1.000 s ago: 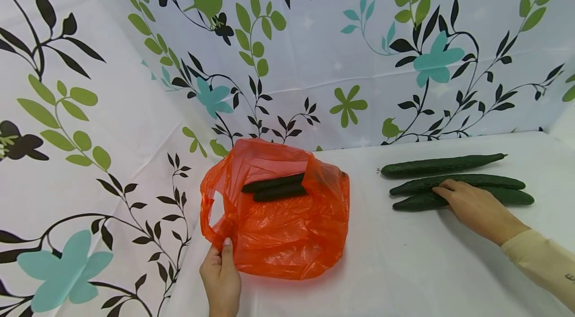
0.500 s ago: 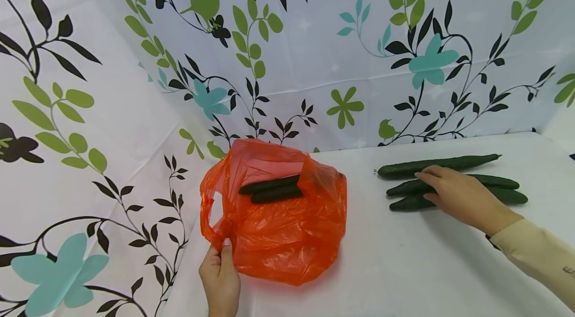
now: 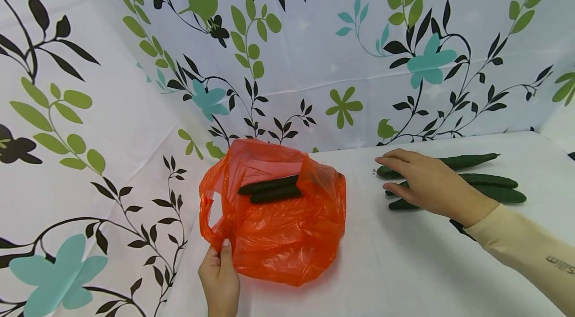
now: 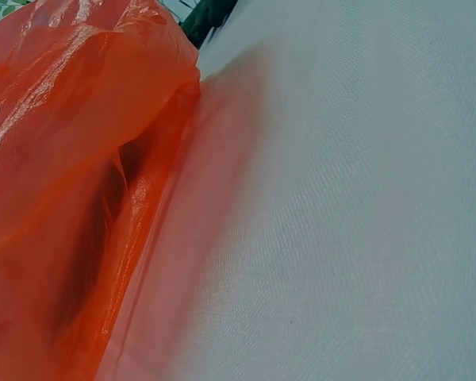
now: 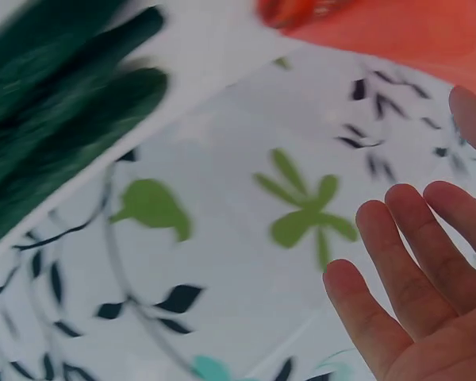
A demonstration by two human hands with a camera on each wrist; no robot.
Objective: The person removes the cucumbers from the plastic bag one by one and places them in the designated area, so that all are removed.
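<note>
My left hand pinches the lower left edge of a thin orange plastic bag near its handle hole. Two dark green cucumbers lie inside the bag's mouth, their right ends covered by the film. In the left wrist view the bag shows a dark shape through its wall. My right hand is over three more cucumbers on the right, covering part of them. Its fingers are spread and relaxed with nothing in them, as the right wrist view shows the fingers apart from the cucumbers.
A white cloth covers the table under the bag and cucumbers. Behind and to the left hangs a white curtain printed with leaves, birds and flowers, meeting the table's back edge.
My right hand has lifted off the nearer cucumbers and moved left and away from me, fingers spreading. My left hand keeps its hold on the bag; the cucumbers stay in place.
</note>
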